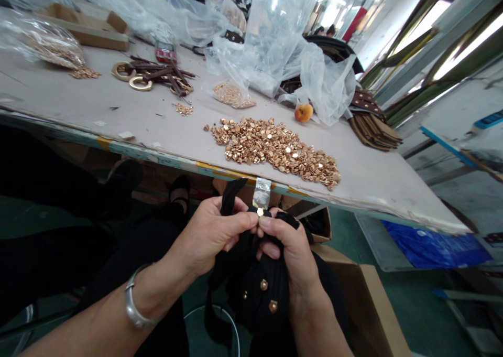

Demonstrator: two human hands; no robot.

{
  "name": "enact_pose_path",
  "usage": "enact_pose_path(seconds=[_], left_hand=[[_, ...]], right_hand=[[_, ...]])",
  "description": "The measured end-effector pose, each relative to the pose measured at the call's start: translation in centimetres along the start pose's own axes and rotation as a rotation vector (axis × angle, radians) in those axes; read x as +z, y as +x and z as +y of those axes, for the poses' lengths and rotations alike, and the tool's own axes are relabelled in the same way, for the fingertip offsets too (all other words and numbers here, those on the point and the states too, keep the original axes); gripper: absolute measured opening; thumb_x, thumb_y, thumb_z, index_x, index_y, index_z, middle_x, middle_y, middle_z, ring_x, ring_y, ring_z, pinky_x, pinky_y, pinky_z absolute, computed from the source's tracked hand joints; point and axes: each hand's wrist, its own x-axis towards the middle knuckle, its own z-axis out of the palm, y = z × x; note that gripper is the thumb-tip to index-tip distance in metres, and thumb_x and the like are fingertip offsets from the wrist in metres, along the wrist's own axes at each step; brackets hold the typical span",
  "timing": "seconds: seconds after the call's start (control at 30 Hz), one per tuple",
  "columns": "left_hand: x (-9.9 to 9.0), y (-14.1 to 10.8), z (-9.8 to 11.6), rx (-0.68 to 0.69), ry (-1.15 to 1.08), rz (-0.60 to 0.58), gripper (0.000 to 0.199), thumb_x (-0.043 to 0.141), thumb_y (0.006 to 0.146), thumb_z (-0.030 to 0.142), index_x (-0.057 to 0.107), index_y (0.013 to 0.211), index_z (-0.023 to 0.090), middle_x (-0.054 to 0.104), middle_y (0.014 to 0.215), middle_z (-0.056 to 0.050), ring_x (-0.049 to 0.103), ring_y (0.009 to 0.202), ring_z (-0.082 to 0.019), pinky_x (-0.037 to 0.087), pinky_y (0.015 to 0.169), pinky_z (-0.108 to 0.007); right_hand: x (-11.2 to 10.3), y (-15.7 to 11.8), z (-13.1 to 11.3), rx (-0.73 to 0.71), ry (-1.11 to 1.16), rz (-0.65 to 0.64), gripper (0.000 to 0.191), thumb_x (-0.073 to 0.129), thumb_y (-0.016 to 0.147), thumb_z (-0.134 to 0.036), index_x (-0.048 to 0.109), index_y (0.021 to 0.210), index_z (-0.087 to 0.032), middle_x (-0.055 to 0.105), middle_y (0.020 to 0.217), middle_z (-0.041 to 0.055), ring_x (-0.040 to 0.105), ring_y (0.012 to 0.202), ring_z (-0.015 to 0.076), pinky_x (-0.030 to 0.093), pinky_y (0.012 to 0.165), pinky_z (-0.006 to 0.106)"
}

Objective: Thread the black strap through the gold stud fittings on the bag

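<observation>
Both thumbs meet at a small gold stud (pixel 260 212) on a black fabric strip (pixel 232 194), just off the table edge. My left hand (pixel 214 231) is closed, pinching the strip at the stud's left side. From the right, my right hand (pixel 288 241) pinches the same spot, its other fingers curled behind the cloth. More of the black fabric (pixel 259 294) hangs below over the lap, with several gold studs fixed on it. Directly beyond the hands, a silver strip of tape (pixel 261 192) hangs on the table edge.
A large heap of gold studs (pixel 275 150) lies on the table (pixel 129 110). Behind it are a bag of small gold parts (pixel 233 94), a peach-like fruit (pixel 304 112) and clear plastic bags (pixel 271 47). Brown straps with rings (pixel 157 76) lie left. A cardboard box (pixel 377 304) stands at lower right.
</observation>
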Motion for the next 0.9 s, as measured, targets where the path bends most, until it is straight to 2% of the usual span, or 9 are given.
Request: enact_pose_path(seconds=[0.1, 0.2, 0.3, 0.43, 0.6, 0.77, 0.9], left_hand=[[-0.1, 0.0, 0.0, 0.042, 0.067, -0.003, 0.023, 0.075, 0.067, 0.028, 0.057, 0.066, 0.015, 0.062, 0.053, 0.003, 0.034, 0.034, -0.001, 0.022, 0.032, -0.013], [-0.4, -0.2, -0.1, 0.052, 0.142, -0.014, 0.024, 0.074, 0.073, 0.033, 0.058, 0.069, 0.015, 0.055, 0.05, 0.006, 0.032, 0.035, -0.001, 0.022, 0.033, -0.013], [-0.8, -0.7, -0.3, 0.079, 0.204, -0.029, 0.028, 0.072, 0.078, 0.038, 0.055, 0.071, 0.017, 0.045, 0.049, 0.01, 0.03, 0.037, -0.001, 0.022, 0.034, -0.012], [-1.0, -0.9, -0.6, 0.099, 0.197, -0.033, 0.029, 0.074, 0.078, 0.037, 0.053, 0.073, 0.017, 0.047, 0.056, 0.009, 0.039, 0.044, -0.002, 0.03, 0.039, -0.012], [-0.8, -0.5, -0.9, 0.078, 0.157, -0.015, 0.028, 0.072, 0.08, 0.039, 0.054, 0.077, 0.018, 0.039, 0.045, 0.012, 0.028, 0.037, -0.001, 0.02, 0.035, -0.013], [-0.5, -0.6, -0.6, 0.101, 0.184, -0.06, 0.034, 0.065, 0.085, 0.048, 0.054, 0.076, 0.017, 0.039, 0.044, 0.011, 0.029, 0.036, -0.002, 0.021, 0.035, -0.013], [-0.4, -0.6, -0.6, 0.086, 0.171, -0.062, 0.037, 0.061, 0.087, 0.05, 0.054, 0.076, 0.016, 0.049, 0.051, 0.007, 0.032, 0.036, -0.002, 0.022, 0.034, -0.013]], right_hand=[[0.0, 0.1, -0.3, -0.038, -0.033, 0.001, 0.022, 0.079, 0.071, -0.024, 0.06, 0.065, -0.015, 0.06, 0.057, -0.0025, 0.036, 0.035, 0.0021, 0.038, 0.037, 0.013], [-0.4, -0.1, -0.5, -0.11, -0.149, 0.004, 0.026, 0.081, 0.074, -0.031, 0.061, 0.069, -0.015, 0.062, 0.059, -0.0013, 0.038, 0.036, 0.0023, 0.032, 0.036, 0.012], [-0.9, -0.4, -0.4, -0.145, -0.27, 0.024, 0.03, 0.084, 0.074, -0.035, 0.061, 0.074, -0.016, 0.055, 0.051, -0.0049, 0.038, 0.036, 0.0026, 0.027, 0.036, 0.011], [-1.2, -0.4, -0.1, -0.129, -0.273, 0.034, 0.034, 0.086, 0.072, -0.037, 0.059, 0.072, -0.016, 0.048, 0.046, -0.0077, 0.036, 0.036, 0.0025, 0.025, 0.037, 0.011], [-1.0, 0.3, -0.4, -0.144, -0.272, 0.043, 0.036, 0.086, 0.07, -0.04, 0.059, 0.07, -0.017, 0.048, 0.043, -0.0074, 0.035, 0.034, 0.0035, 0.025, 0.036, 0.013], [-0.8, 0.6, -1.5, -0.213, -0.424, 0.092, 0.034, 0.084, 0.072, -0.043, 0.064, 0.073, -0.016, 0.058, 0.051, -0.0022, 0.039, 0.038, 0.0054, 0.027, 0.037, 0.015], [-0.1, 0.3, -1.8, -0.278, -0.54, 0.101, 0.028, 0.08, 0.075, -0.039, 0.063, 0.07, -0.016, 0.059, 0.05, -0.0025, 0.041, 0.041, 0.0077, 0.031, 0.041, 0.018]])
